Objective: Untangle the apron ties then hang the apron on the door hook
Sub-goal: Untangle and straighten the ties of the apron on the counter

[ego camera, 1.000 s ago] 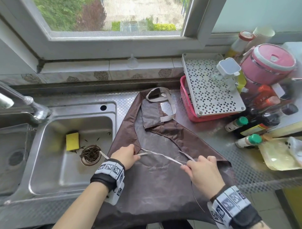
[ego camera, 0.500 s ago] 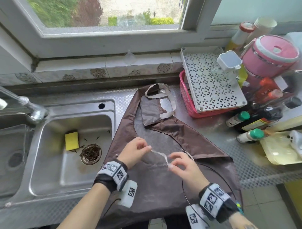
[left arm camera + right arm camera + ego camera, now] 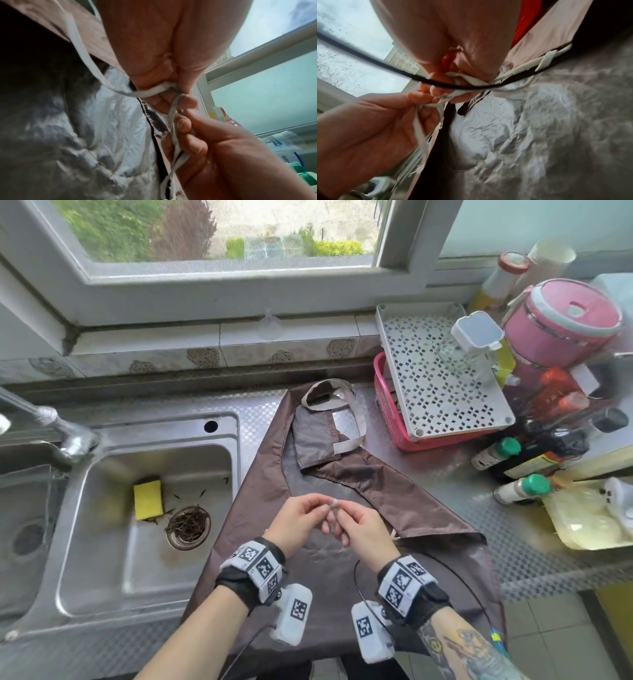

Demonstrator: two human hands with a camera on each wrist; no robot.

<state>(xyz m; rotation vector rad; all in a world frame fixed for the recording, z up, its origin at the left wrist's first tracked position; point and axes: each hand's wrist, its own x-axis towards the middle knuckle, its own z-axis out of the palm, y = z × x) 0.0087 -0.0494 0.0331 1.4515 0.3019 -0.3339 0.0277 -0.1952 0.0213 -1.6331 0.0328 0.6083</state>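
Observation:
A brown apron (image 3: 346, 573) lies spread on the steel counter, its pale neck loop (image 3: 356, 419) at the far end. Above the apron's middle my two hands meet. My left hand (image 3: 317, 508) pinches a thin pale tie (image 3: 334, 505) between thumb and fingers. My right hand (image 3: 346, 520) pinches the same bunch of tie from the other side. In the left wrist view the tie (image 3: 173, 121) loops from my left hand (image 3: 163, 60) down through the curled fingers of my right hand (image 3: 214, 142). The right wrist view shows the ties (image 3: 419, 132) crossing between both hands' fingers. No hook is in view.
A steel sink (image 3: 102, 542) with a yellow sponge (image 3: 148, 498) lies left of the apron, a faucet (image 3: 61, 429) over it. To the right stand a pink basket (image 3: 387, 412) under a white perforated tray (image 3: 442, 392), a pink pot (image 3: 561, 323) and bottles (image 3: 496, 451). A black cable (image 3: 356, 580) trails from my right wrist.
My hands have come together over the apron's middle. The tie that was stretched between them is now gathered short between the fingertips of both hands.

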